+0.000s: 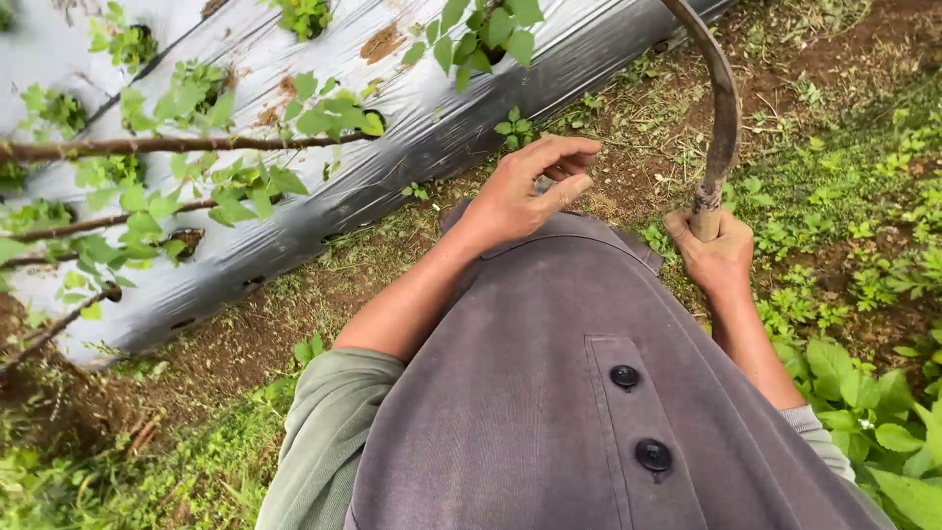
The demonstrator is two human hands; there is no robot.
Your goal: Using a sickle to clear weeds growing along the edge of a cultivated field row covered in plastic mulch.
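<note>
**Sickle gripped beside the mulched bed**

I am clenching my right hand point(721, 257) around the wooden handle of the curved, rusty metal sickle point(721, 108), blade arching right of the silver plastic-covered planting bed point(412, 128). My left hand point(525, 191) is hovering loose, grasping nothing. I judge that keeping the blade clear of the plastic matters.

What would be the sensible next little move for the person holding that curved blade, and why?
Probably lower the sickle toward the weeds by the path. The right hand grips its handle with the curved blade raised well above the ground, while the left hand is open and holds nothing, hovering over the grey garment. Low weeds grow just beside the right hand, so that hand looks ready for a cut.
</note>
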